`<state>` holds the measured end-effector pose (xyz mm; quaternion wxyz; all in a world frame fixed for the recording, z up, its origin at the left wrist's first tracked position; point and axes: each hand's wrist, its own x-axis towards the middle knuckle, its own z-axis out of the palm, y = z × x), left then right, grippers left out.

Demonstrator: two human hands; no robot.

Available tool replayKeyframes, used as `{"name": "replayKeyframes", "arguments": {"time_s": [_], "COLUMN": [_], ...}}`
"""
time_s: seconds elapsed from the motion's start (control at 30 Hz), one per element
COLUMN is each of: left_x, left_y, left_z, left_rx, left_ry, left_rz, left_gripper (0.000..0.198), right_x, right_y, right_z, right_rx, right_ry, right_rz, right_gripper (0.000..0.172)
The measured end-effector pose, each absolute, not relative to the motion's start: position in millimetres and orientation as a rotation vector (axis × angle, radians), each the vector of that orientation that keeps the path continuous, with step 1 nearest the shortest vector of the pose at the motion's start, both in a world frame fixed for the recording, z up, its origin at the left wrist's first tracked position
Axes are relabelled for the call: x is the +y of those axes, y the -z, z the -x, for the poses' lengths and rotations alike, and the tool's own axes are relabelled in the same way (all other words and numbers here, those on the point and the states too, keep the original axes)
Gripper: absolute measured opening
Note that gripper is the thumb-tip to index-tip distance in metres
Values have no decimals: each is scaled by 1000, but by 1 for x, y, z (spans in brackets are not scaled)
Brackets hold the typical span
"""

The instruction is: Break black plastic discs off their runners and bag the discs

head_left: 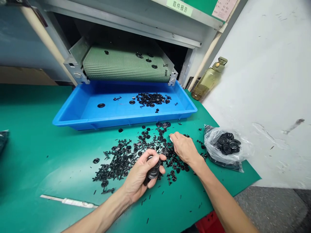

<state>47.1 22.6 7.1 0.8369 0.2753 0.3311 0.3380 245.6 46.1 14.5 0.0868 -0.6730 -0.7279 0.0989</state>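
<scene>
Several round black plastic discs [153,172] are gathered in my left hand [141,173], its fingers curled round them above the green tabletop. My right hand [183,147] reaches into the right side of a spread pile of small black plastic parts [119,161]. Its fingers are pinched together and pointing down; what they hold, if anything, is hidden. Discs, wheels and thin branched pieces make up the pile. To the right, a clear plastic bag [209,139] stands open with similar black discs [227,144] inside.
A blue tray [80,118] with more black parts sits below a green conveyor belt [126,69] carrying a few pieces. A bottle [209,79] leans by the white wall [272,81]. A thin white-handled tool [73,202] lies front left on the green table [29,161].
</scene>
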Motion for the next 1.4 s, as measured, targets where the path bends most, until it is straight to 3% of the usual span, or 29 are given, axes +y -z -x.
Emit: {"name": "replayKeyframes", "arguments": {"time_s": [0.13, 0.3, 0.47, 0.6, 0.67, 0.77, 0.9, 1.1, 1.23, 1.4], "left_x": [21, 15, 11, 6, 4, 8, 16, 15, 18, 24], "left_y": [-7, -8, -9, -7, -6, -5, -5, -5, -8, -8], "left_z": [-49, -53, -54, -55, -54, -50, -46, -45, -45, -46], "left_rx": [720, 767, 797, 826, 833, 838, 865, 903, 804, 647], "left_ry": [-695, -672, -663, -634, -589, -587, -584, -686, -612, -616], "left_rz": [-655, -804, -830, -869, -935, -1182, -1489, -1450, -1065, -512], "left_gripper": [31, 33, 33, 34, 36, 35, 32, 24, 24, 23], "right_x": [41, 12, -15, -15, -11, -7, -8, -6, 34, 106], "right_y": [-19, -28, -27, -27, -30, -36, -37, -29, -34, -21], "right_z": [-251, -232, -212, -215, -220, -228, -226, -208, -229, -255], "right_rx": [-1970, -1864, -1881, -1778, -1636, -1538, -1764, -1743, -1943, -1771], "right_ry": [-397, -716, -780, -904, -1141, -1451, -1202, -752, -572, -305], "right_rz": [1924, 1731, 1514, 1527, 1508, 1474, 1508, 1619, 1853, 2085], "right_gripper": [40, 35, 34, 16, 5, 3, 14, 19, 23, 24]}}
